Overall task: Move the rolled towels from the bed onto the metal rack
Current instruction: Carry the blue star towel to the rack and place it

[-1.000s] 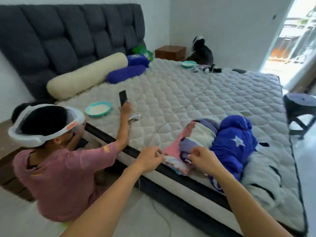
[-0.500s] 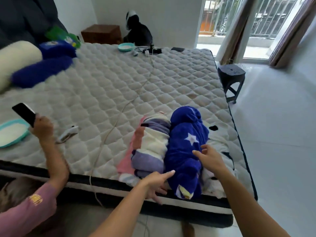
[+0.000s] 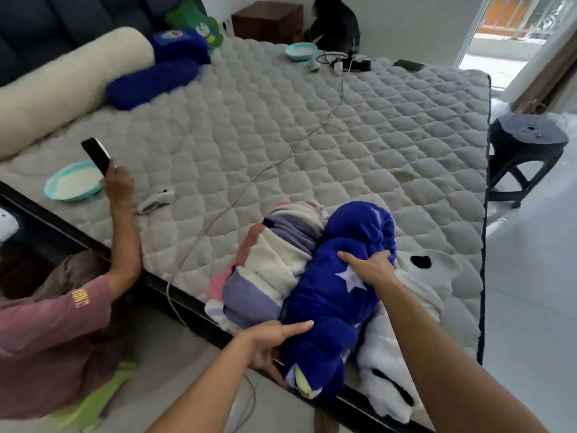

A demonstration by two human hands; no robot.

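Note:
Three rolled towels lie side by side at the near edge of the bed [image 3: 359, 145]. A blue towel with white stars [image 3: 340, 289] is in the middle. A striped pink, cream and purple towel [image 3: 268, 270] lies to its left. A white towel with black marks [image 3: 418, 295] lies to its right. My left hand [image 3: 274, 339] grips the near lower end of the blue towel from the left. My right hand [image 3: 371, 267] presses on its upper right side. No metal rack is in view.
A person in a pink shirt [image 3: 53, 339] crouches at the left by the bed, holding up a phone [image 3: 96, 155]. Teal bowls [image 3: 73, 185], a cable [image 3: 249, 185], a white controller [image 3: 155, 200] and bolsters [image 3: 62, 85] lie on the mattress. A dark stool [image 3: 524, 151] stands at the right.
The view has swung right and closer to the towels. Both my hands have moved from the striped towel's edge onto the blue towel and closed around it.

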